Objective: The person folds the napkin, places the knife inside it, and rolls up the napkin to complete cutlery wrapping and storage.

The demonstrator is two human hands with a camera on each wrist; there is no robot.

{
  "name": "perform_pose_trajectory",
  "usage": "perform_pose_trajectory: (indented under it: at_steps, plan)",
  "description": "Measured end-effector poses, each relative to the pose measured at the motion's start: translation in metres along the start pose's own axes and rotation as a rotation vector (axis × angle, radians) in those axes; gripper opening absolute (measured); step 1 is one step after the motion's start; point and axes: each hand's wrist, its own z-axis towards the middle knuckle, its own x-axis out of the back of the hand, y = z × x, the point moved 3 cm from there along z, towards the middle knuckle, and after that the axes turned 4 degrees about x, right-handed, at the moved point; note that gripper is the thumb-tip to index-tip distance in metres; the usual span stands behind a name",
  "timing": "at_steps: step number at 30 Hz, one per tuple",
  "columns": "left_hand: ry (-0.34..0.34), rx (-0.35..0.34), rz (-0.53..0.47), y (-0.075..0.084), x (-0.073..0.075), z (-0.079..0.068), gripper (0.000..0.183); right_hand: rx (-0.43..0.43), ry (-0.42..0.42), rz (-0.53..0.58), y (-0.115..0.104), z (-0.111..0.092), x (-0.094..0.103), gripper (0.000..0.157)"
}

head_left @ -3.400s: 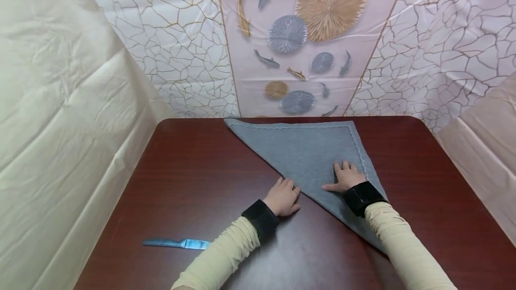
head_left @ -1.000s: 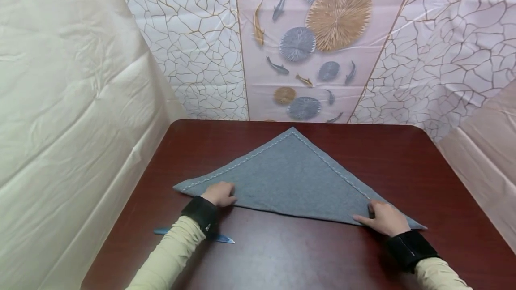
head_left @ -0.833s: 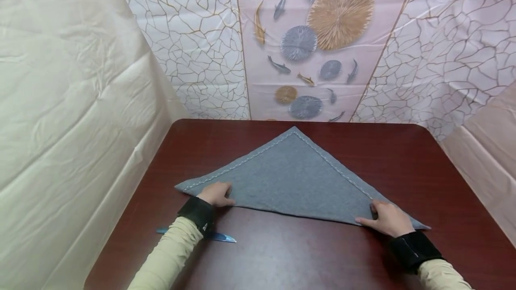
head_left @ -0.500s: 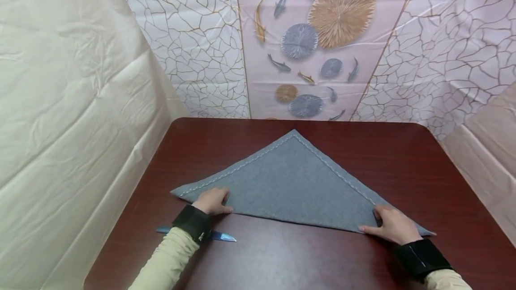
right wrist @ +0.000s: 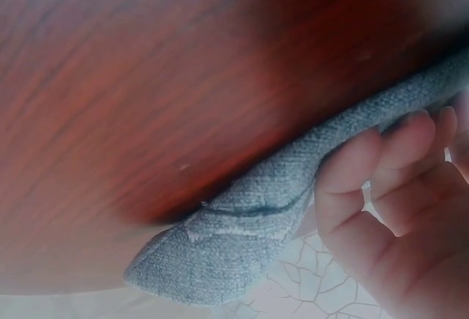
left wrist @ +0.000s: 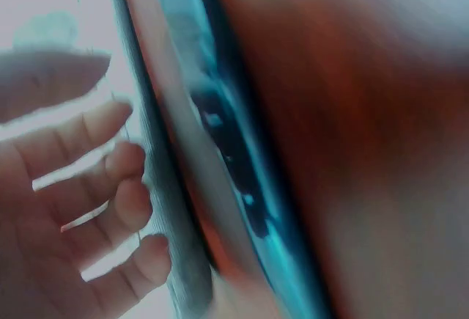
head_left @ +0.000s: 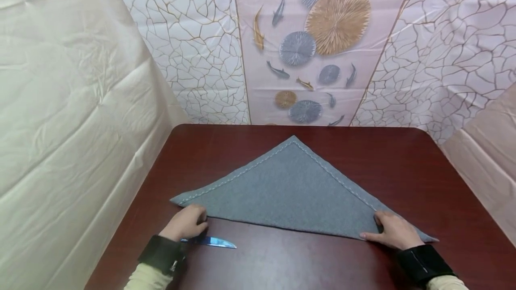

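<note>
A grey cloth (head_left: 290, 187) with pale stitching along two sides lies as a wide triangle, its point toward the back. My right hand (head_left: 397, 232) grips its front edge near the right corner, thumb at the edge and fingers over the fabric. In the right wrist view the fingertips meet the cloth (right wrist: 249, 216), and its corner is slightly rumpled. My left hand (head_left: 185, 223) is off the cloth, just in front of its left corner, fingers loosely bent with nothing between them. Beneath it lies a blue knife (head_left: 219, 242), blade toward the right, its handle partly hidden by the hand.
The dark red table (head_left: 282, 263) has rounded back corners. A patterned curtain (head_left: 209, 57) hangs behind it, and a cream sheet (head_left: 80, 124) slopes down along the left side.
The cloth has turned so its long edge faces me, and has slid slightly nearer. My left hand has let go of its edge and moved left and nearer, over the knife.
</note>
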Motion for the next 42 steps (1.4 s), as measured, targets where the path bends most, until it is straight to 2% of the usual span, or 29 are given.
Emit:
perform_pose_trajectory:
  at_steps: [3,6,8,12,16,22,24,30,32,37,40,42]
  plan:
    - [-0.056,0.05,0.009,-0.011,0.0,-0.018,0.019,-0.001,-0.008,-0.009,0.002,-0.002,0.001,0.059]
    - [-0.104,0.101,0.038,-0.017,-0.002,-0.029,0.025,0.0,-0.007,-0.015,0.005,-0.003,0.002,0.06]
    - [-0.118,0.121,0.052,-0.019,-0.004,-0.034,0.028,0.004,-0.004,-0.015,0.007,-0.004,0.002,0.06]
    - [-0.119,0.112,0.057,-0.018,-0.006,-0.037,0.027,0.006,0.001,-0.014,0.007,-0.004,0.001,0.06]
    - [-0.104,0.055,0.05,-0.019,-0.007,-0.038,0.025,-0.006,0.006,-0.016,0.007,-0.005,0.0,0.061]
    - [-0.048,-0.057,0.119,-0.021,-0.01,-0.042,0.02,-0.007,0.019,-0.023,0.007,-0.006,0.0,0.061]
    - [-0.051,-0.062,0.121,-0.02,-0.011,-0.045,0.017,-0.004,0.022,-0.023,0.007,-0.005,0.0,0.061]
    - [-0.061,-0.073,0.034,-0.006,-0.012,-0.044,0.029,-0.012,0.015,-0.022,0.008,-0.004,0.0,0.063]
    - [-0.022,-0.119,0.019,0.002,-0.011,-0.04,0.029,-0.013,0.011,-0.018,0.008,-0.003,0.0,0.063]
    - [0.114,-0.27,0.055,0.021,-0.001,-0.024,0.025,-0.014,-0.001,-0.016,0.006,-0.003,-0.001,0.063]
    - [0.121,-0.317,0.059,0.031,0.005,-0.012,0.019,-0.015,-0.002,-0.015,0.005,-0.003,-0.001,0.062]
    - [0.099,-0.327,0.045,0.038,0.007,-0.003,0.016,-0.016,0.002,-0.011,0.004,-0.002,-0.002,0.061]
